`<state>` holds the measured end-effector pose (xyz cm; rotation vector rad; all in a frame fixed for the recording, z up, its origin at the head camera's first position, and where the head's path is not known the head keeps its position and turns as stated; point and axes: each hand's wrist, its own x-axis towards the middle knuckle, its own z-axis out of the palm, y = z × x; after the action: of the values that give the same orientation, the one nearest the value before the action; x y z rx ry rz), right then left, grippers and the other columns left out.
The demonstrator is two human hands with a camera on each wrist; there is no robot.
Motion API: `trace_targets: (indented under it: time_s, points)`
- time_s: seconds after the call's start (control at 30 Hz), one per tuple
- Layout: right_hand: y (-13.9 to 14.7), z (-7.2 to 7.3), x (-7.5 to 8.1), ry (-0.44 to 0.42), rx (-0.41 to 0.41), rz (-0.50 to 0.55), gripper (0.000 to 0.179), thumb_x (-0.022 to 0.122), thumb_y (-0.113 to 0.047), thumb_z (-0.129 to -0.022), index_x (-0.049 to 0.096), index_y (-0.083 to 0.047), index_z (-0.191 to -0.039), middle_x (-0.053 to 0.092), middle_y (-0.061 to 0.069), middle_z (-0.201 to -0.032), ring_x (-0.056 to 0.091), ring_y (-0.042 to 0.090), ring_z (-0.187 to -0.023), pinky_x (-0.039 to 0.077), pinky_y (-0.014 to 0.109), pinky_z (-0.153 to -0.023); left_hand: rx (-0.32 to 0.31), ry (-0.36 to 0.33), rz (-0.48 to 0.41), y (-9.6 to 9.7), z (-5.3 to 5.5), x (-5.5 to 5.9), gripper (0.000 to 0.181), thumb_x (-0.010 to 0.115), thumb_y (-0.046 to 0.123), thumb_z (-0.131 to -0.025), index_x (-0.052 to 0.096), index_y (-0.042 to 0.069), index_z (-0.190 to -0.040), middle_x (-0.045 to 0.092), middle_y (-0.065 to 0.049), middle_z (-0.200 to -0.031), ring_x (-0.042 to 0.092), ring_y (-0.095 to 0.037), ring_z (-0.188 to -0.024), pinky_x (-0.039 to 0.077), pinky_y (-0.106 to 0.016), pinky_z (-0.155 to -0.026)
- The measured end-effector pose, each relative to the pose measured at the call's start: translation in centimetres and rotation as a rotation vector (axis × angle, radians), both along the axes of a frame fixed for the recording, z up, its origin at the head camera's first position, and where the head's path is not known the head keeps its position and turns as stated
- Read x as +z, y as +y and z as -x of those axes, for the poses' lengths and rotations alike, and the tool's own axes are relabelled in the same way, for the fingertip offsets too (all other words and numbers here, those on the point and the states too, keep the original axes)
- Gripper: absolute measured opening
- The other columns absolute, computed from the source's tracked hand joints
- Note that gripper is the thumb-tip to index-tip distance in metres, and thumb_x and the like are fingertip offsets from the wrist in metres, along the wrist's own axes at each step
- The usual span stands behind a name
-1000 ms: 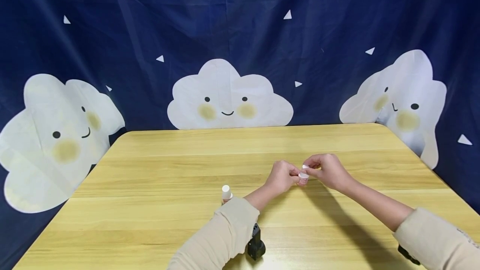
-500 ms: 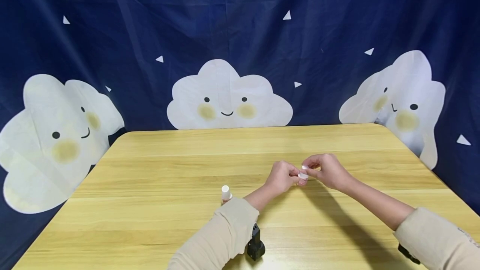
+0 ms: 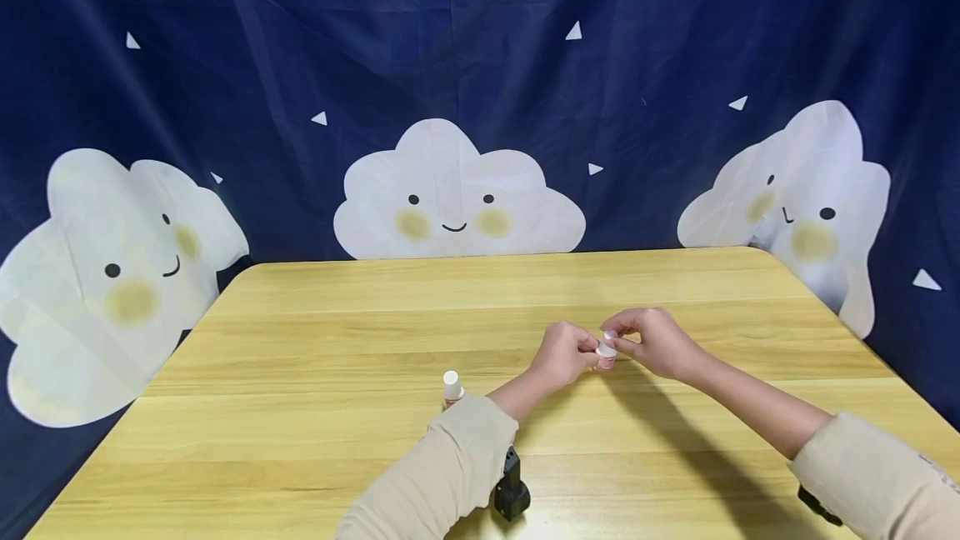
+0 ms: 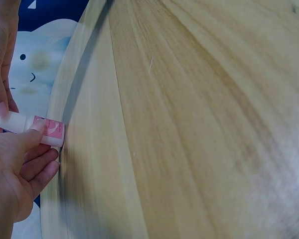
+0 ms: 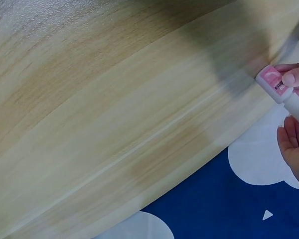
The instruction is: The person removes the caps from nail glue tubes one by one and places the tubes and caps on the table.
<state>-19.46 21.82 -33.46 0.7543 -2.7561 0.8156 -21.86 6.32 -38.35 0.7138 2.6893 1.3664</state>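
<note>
A small white bottle with a pink label [image 4: 54,130] stands upright on the table, right of centre in the head view. My left hand [image 3: 564,354] pinches its body between thumb and fingers from the left. Above it, my right hand [image 3: 660,344] pinches the white cap [image 4: 12,122] at the bottle's top with thumb and fingertips. In the right wrist view the labelled bottle [image 5: 273,82] shows at the right edge with both hands on it. The fingers partly hide the bottle and cap.
A second white-capped bottle [image 3: 452,386] stands left of my left forearm, its lower part hidden by the beige sleeve [image 3: 450,465]. The wooden table [image 3: 337,323] reaches back to a dark blue curtain [image 3: 517,48] printed with clouds. A black wrist camera [image 3: 512,490] hangs under the left sleeve.
The fingers of my right hand have shifted slightly around the cap. My left hand and the bottle stay in place.
</note>
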Motion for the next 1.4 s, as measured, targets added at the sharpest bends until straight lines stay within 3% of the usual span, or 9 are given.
trace_targets:
  time_s: [0.47,0.77,1.4]
  points:
    - [-0.21,0.05,-0.39,0.002,-0.037,0.04,0.011,0.068,0.003,-0.078,0.069,0.005,-0.088,0.071,0.013,-0.084,0.065,0.023,-0.076,0.055,0.044,-0.071,-0.014,0.019,-0.005,-0.11,0.01,-0.09,0.006,0.073,0.005,-0.078,0.075,0.002,-0.083,0.073,-0.008,-0.081,0.069,-0.006,-0.072,0.049,-0.006,-0.057]
    - [-0.43,0.02,-0.4,0.014,-0.057,0.072,0.004,0.073,-0.001,-0.075,0.07,-0.002,-0.077,0.07,0.004,-0.072,0.061,0.01,-0.066,0.055,0.036,-0.064,-0.014,0.011,-0.003,-0.14,0.02,-0.19,0.006,0.072,0.005,-0.078,0.075,0.003,-0.082,0.073,-0.007,-0.08,0.069,-0.006,-0.073,0.049,-0.006,-0.058]
    - [-0.11,-0.03,-0.23,0.053,-0.03,0.034,0.005,0.071,0.0,-0.077,0.071,-0.002,-0.081,0.07,0.005,-0.074,0.058,0.008,-0.07,0.053,0.033,-0.065,0.005,0.008,0.014,-0.02,-0.08,0.12,0.008,0.073,0.007,-0.078,0.075,0.002,-0.083,0.074,-0.008,-0.083,0.069,-0.007,-0.074,0.049,-0.006,-0.059]
